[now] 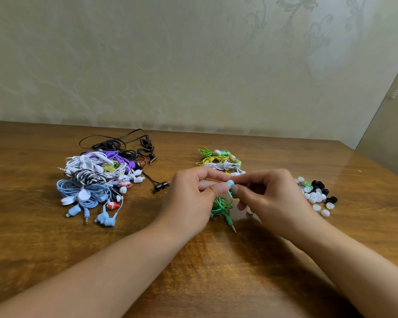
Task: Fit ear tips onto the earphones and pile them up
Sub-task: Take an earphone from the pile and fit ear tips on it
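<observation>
Item: teal earbud, pinched by my left hand; my right hand pinches its ear tip. Position: above the table's middle. Handling, I judge: light, soft, slippery; hold the hard shell, not the green cord.

Surface: wooden table.
Left: mixed heap of earphones.
Far centre: smaller green, yellow and white earphone pile.
Right: loose white, black and green ear tips.

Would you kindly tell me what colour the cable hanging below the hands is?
Green; the cable shows best in the head view.
</observation>
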